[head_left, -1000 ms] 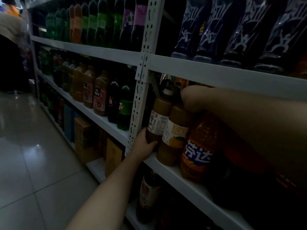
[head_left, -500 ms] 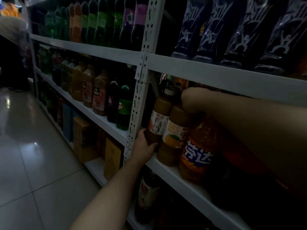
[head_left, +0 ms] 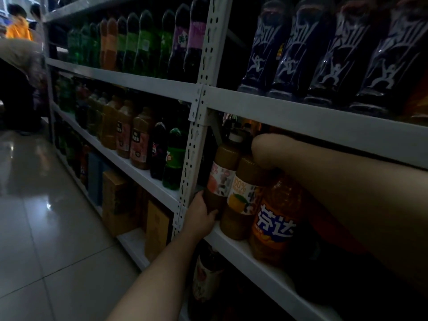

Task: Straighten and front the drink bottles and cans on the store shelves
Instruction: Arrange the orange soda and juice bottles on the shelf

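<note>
Although the aisle is dim, the white metal shelving (head_left: 301, 107) shows plainly, its perforated upright (head_left: 194, 144) dividing two bays above a glossy tiled floor (head_left: 34, 216). On the top shelf at right stand tall dark bottles (head_left: 328, 54) in shiny sleeves printed with pale leaping figures; further left a row of green, orange and purple soda bottles (head_left: 139, 40) recedes down the aisle. On the middle shelf, right of the upright, a round-shouldered orange soda bottle (head_left: 275, 218) carries white Chinese characters on a blue band. Touching its left side is a brown juice bottle (head_left: 240, 198) whose label reads "100%" over a picture of an orange. Next left, just beside the upright, is a white-capped juice bottle (head_left: 222, 172) of the same squared shape, with a pink peach on its label. Across the upright, a green bottle (head_left: 172, 158) bears a partly readable "7" logo, beside more dark and amber bottles. Cardboard cartons (head_left: 120, 200) sit on the bottom shelf.

The left hand (head_left: 201, 214) is wrapped around the base of the white-capped juice bottle, thumb in front. The right hand (head_left: 261, 147) reaches over the "100%" bottle's top; its fingers are hidden behind it, so I cannot tell its grip.
</note>
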